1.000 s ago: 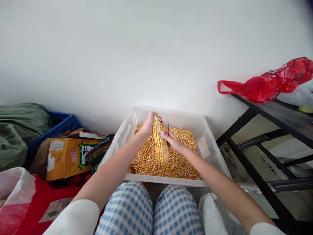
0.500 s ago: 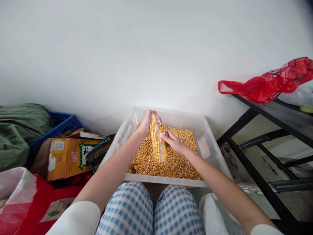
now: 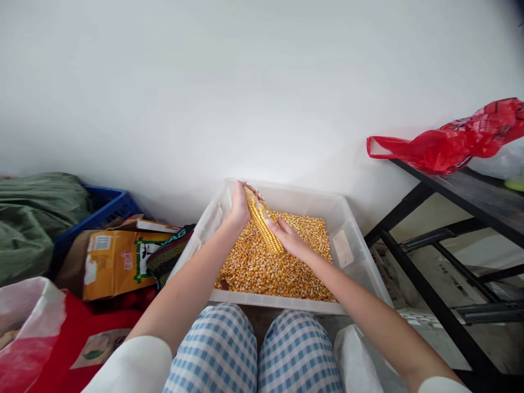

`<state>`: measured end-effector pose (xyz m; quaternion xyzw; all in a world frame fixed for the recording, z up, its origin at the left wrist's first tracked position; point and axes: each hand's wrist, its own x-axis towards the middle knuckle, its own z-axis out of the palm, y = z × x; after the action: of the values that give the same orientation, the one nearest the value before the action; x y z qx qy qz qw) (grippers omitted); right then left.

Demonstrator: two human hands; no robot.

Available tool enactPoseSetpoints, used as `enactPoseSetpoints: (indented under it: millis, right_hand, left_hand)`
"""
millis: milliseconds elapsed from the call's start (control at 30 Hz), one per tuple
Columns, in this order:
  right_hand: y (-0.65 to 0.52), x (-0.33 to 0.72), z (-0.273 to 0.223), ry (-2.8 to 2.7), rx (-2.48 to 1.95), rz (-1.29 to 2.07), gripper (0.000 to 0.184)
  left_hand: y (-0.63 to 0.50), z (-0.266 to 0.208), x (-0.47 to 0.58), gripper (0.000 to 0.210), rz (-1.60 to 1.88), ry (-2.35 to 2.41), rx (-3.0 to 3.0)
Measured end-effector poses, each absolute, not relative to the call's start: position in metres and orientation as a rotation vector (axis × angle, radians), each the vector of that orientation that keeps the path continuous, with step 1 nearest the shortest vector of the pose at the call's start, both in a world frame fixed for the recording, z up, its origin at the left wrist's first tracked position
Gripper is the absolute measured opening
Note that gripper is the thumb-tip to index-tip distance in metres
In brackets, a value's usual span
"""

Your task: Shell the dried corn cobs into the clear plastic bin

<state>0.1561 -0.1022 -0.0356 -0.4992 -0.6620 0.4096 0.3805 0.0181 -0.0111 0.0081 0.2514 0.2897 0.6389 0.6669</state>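
Note:
A yellow corn cob [image 3: 263, 225] slants over the tub, its lower end towards the right. One side carries rows of kernels, while a pale stripped strip shows along the other. My left hand [image 3: 240, 204] is closed around its upper end. Against its right side, my right hand [image 3: 287, 236] presses with closed fingers; whether a thin tool is also in that hand is hidden. Below both hands, loose corn kernels [image 3: 262, 278] cover the bottom of a translucent plastic tub [image 3: 360, 256].
A black metal frame [image 3: 426, 284] stands at right, with a red plastic bag [image 3: 442, 144] on top. At left are a blue crate [image 3: 114, 202], an orange cardboard box [image 3: 110, 267] and a red bag [image 3: 69, 338]. A white wall [image 3: 262, 98] rises behind the tub.
The cob has tilted, its lower end swinging right and up, and turned so more kernel rows face me. A thin dark tool seen upright at my right hand is now out of sight.

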Motion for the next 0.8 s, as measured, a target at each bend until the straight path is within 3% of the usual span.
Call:
enactPoseSetpoints:
  millis: [233,467,567,800]
  right_hand:
    - [-0.103,0.151,-0.051,-1.686,-1.419,0.747,0.051]
    - [-0.095,0.159,-0.052,-1.692,-1.252,0.998,0.056]
    - [-0.098,0.158,-0.049,-1.702,-1.363,0.925,0.064]
    - [-0.101,0.148,-0.052,-1.626,-1.409,0.732,0.057]
  left_hand:
    - [-0.018,-0.001,0.029,0.034,1.529,0.710,0.655]
    - [-0.009,0.002,0.018,0.034,1.492,0.729,0.544]
    - [-0.006,0.002,0.014,0.034,1.509,0.738,0.531]
    - [-0.005,-0.002,0.016,0.033,1.524,0.745,0.565]
